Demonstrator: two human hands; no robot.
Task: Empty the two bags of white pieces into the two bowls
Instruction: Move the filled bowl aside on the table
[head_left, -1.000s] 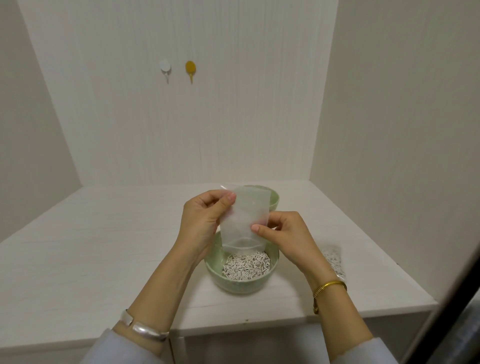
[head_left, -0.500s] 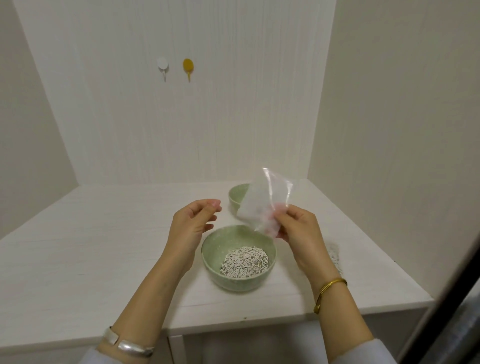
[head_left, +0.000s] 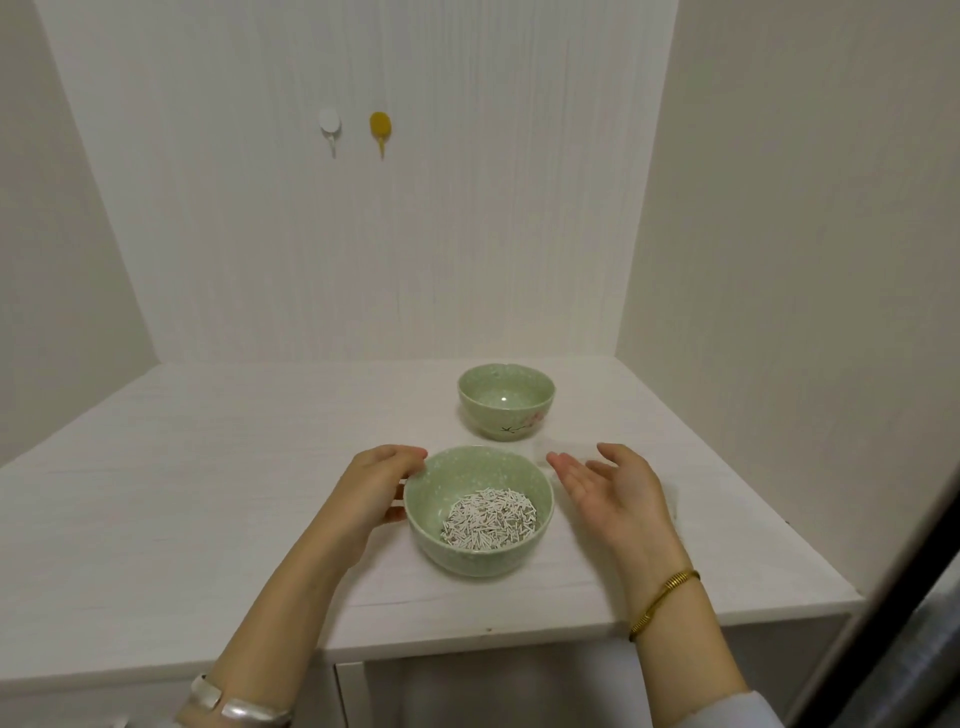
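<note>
We see a big white table (head_left: 208, 493) with two green bowls on it. We think the job is half done: one bowl is filled and one is not.

The near bowl (head_left: 478, 558) sits close to the front edge. It holds a heap of white pieces (head_left: 489, 519), like little sticks. The far bowl (head_left: 506, 408) stands behind it, a bit to the right, and has nothing in it. The two bowls do not touch.

Our left hand (head_left: 375, 486) curls around the left side of the near bowl, fingers on its rim. Our right hand (head_left: 610, 491) is open and holds nothing, just beside the bowl's right side and not touching it.

A clear, flat bag (head_left: 563, 448) lies on the table past the right hand. It looks empty, but it is faint and hard to see. We cannot make out the full bag for sure.

Next, we think we must find the second bag, open it, and tip it into the far bowl.
</note>
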